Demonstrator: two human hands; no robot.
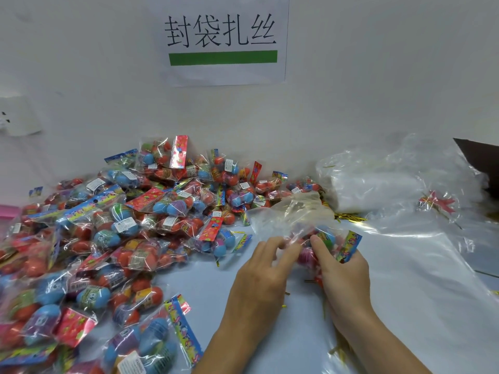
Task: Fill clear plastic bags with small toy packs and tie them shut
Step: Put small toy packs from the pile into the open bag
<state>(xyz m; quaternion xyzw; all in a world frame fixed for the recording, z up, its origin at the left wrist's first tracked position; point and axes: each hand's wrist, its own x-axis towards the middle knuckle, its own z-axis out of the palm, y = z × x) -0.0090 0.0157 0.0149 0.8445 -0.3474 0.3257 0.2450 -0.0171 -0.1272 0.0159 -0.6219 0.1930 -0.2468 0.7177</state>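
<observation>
A clear plastic bag [290, 211] lies at the middle of the table with its mouth toward me. Small toy packs [328, 242] with pink, blue and green balls sit inside its near end. My left hand [266, 268] pinches the bag's edge on the left. My right hand [341, 268] grips the toy packs through the plastic on the right, thumb on top. A large heap of toy packs [113, 238] with red and blue balls covers the table's left half.
Gold twist ties [348, 218] lie behind the bag, and a few loose ones are scattered near my wrists. A stack of clear bags [378, 184] sits at the back right, with a large plastic sheet [421, 265] in front. A paper sign [224, 41] hangs on the wall.
</observation>
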